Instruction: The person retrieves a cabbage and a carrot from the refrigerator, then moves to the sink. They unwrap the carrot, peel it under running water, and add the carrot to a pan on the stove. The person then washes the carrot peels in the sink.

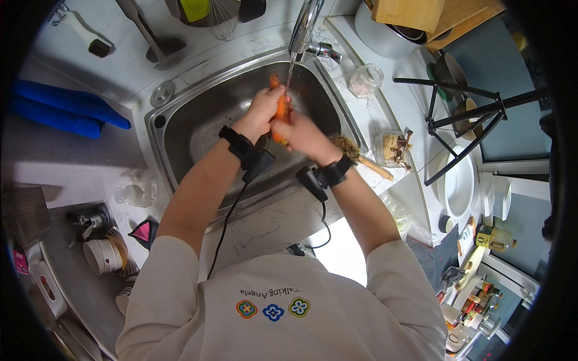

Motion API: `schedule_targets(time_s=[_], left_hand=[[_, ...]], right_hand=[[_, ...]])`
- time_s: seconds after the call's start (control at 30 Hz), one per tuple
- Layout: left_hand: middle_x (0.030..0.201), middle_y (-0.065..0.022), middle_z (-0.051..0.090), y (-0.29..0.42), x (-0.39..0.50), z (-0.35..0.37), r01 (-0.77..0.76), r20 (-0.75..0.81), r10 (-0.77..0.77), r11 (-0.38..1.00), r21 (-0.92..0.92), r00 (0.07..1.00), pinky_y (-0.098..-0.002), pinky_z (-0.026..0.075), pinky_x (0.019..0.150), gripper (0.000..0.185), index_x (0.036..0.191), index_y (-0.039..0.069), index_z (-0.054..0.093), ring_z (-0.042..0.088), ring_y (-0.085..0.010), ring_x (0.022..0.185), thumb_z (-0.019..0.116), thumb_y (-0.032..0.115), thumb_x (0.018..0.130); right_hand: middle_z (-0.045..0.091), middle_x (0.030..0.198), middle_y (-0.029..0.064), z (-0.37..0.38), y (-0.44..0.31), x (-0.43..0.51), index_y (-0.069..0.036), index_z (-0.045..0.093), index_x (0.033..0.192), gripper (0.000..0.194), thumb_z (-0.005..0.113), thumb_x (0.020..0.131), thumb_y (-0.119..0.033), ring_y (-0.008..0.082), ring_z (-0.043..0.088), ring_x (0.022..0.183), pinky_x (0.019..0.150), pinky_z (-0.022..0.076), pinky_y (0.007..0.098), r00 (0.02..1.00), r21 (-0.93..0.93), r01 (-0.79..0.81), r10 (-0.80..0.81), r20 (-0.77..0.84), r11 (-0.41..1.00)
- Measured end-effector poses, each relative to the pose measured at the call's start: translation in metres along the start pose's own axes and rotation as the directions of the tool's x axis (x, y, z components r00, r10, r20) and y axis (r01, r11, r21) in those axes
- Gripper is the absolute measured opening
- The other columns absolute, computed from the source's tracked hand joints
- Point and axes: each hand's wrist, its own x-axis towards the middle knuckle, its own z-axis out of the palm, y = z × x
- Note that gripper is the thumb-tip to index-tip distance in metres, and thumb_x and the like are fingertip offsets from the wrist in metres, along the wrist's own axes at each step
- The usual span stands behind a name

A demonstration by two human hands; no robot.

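Note:
Over a stainless steel sink (203, 153), my left hand (259, 110) grips the upper part of an orange carrot (282, 110). My right hand (305, 133) is closed around the carrot's lower part. A thin stream of water falls from the chrome faucet (300, 38) onto the carrot near my left fingers. The carrot's narrow tip points toward the back of the sink. Its thick end shows between my hands, nearer to me. Both wrists carry black straps with small cabled devices.
A round bristle brush with a wooden handle (375, 168) lies at the sink's right edge. Beyond it stand a glass jar (365, 80) and a clear container of dried food (395, 149). A black folding stand (487, 113) reaches in from the right. A soap dispenser (133, 194) sits left.

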Motion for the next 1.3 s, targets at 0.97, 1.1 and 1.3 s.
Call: schedule_targets(time_s=[0.97,1.1,1.3], left_hand=[[0.116,-0.0124,0.056,0.021,-0.013,-0.036,0.193,0.462,-0.147,0.98,-0.053,0.875,-0.0377,0.051,0.085,0.048,0.143,0.011,0.028,0.059,-0.0236,0.1,0.042,0.02,0.098],[0.118,-0.0117,0.054,0.02,-0.024,-0.03,0.224,0.409,-0.251,0.968,0.112,0.877,-0.0381,0.052,0.081,0.053,0.145,0.013,0.024,0.06,-0.0223,0.099,0.045,0.017,0.097],[0.099,-0.005,0.055,0.029,-0.042,-0.018,0.053,0.241,-0.218,0.834,0.549,0.946,-0.0195,0.039,0.051,0.058,0.141,0.012,0.034,0.056,-0.0087,0.081,0.057,0.019,0.088]], right_hand=[[0.057,0.09,0.005,-0.008,0.032,0.055,0.0,0.051,0.11,0.03,0.056,0.087,-0.018,0.012,0.057,0.067,0.059,0.0529,0.0263,0.994,0.82,-0.097,0.02,0.103,0.564],[0.058,0.086,0.0077,-0.008,0.04,0.065,0.002,0.05,0.106,0.029,0.058,0.085,-0.017,0.0138,0.057,0.067,0.051,0.0486,0.0254,0.995,0.851,-0.091,0.087,0.053,0.517],[0.058,0.087,0.0082,-0.012,0.043,0.058,0.001,0.048,0.107,0.027,0.056,0.085,-0.014,0.016,0.061,0.071,0.063,0.0549,0.0262,0.997,0.921,-0.009,0.072,-0.021,0.389]])
